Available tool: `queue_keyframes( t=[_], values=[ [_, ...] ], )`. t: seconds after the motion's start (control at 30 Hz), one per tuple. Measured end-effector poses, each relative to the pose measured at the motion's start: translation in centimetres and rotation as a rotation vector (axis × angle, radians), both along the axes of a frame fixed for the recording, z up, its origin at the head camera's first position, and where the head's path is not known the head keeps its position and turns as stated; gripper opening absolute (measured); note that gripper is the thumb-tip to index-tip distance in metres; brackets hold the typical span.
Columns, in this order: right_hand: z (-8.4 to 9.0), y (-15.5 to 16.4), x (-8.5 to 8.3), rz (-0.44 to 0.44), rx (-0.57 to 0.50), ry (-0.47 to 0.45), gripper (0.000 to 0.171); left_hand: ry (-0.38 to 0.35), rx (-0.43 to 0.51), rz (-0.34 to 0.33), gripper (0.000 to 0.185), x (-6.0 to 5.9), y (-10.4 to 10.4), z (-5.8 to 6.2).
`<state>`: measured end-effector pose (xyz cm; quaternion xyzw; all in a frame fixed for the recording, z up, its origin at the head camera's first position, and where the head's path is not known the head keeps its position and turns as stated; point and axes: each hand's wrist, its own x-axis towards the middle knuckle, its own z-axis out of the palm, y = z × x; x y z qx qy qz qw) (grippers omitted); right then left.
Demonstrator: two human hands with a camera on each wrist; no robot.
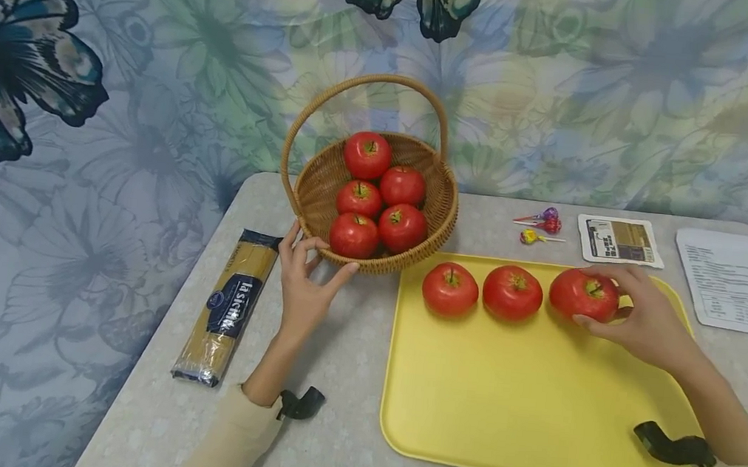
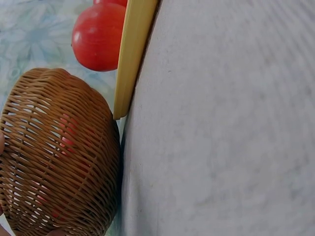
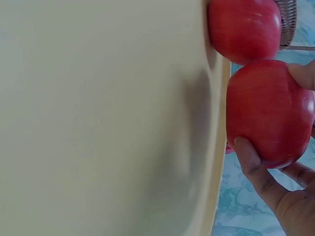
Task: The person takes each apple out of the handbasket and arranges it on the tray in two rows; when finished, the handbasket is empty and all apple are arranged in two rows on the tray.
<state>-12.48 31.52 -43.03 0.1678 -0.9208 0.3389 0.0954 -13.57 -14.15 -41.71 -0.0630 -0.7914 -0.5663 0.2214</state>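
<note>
A wicker basket (image 1: 439,209) with a hoop handle holds several red apples (image 1: 367,155). My left hand (image 1: 319,255) grips its front-left wall, thumb under the rim. The left wrist view shows the basket (image 2: 59,152) close up. Three red apples lie in a row along the far edge of the yellow tray (image 1: 519,409). My right hand (image 1: 592,297) grips the rightmost apple (image 1: 572,294), which rests on the tray. In the right wrist view my thumb (image 3: 251,157) and fingers wrap that apple (image 3: 268,113), with the middle apple (image 3: 243,27) just beyond it.
A pasta packet (image 1: 229,306) lies left of my left hand. Lollipops (image 1: 538,225), a printed card (image 1: 619,240) and a paper sheet (image 1: 730,279) lie beyond the tray. The grey table (image 1: 343,438) stands against a flowered butterfly cloth.
</note>
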Motion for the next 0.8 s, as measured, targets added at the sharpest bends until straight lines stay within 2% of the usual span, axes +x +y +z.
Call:
queue_keyframes(
  t=[0.2,0.33,0.47,0.63,0.7,0.8],
  values=[
    [-0.7,0.0,0.0,0.058,0.035,-0.057,0.067,-0.009,0.004,0.009,0.041,0.1,-0.4,-0.2],
    [-1.2,0.2,0.2,0.081,-0.001,-0.120,0.069,-0.008,0.004,0.004,0.040,0.1,-0.4,-0.1],
    [-1.4,0.3,0.4,0.087,0.005,-0.122,0.071,-0.004,0.006,-0.002,0.039,0.1,-0.4,0.0],
    [-0.2,0.3,0.7,0.081,0.091,-0.148,0.076,0.001,0.003,-0.007,0.039,0.1,-0.3,0.0],
    [0.4,0.1,0.7,0.081,0.099,-0.149,0.080,-0.001,-0.002,-0.006,0.040,0.0,-0.2,0.0],
    [1.6,-0.8,0.3,0.094,0.076,-0.102,0.082,-0.007,-0.007,-0.009,0.040,-0.1,-0.1,-0.1]
  ],
)
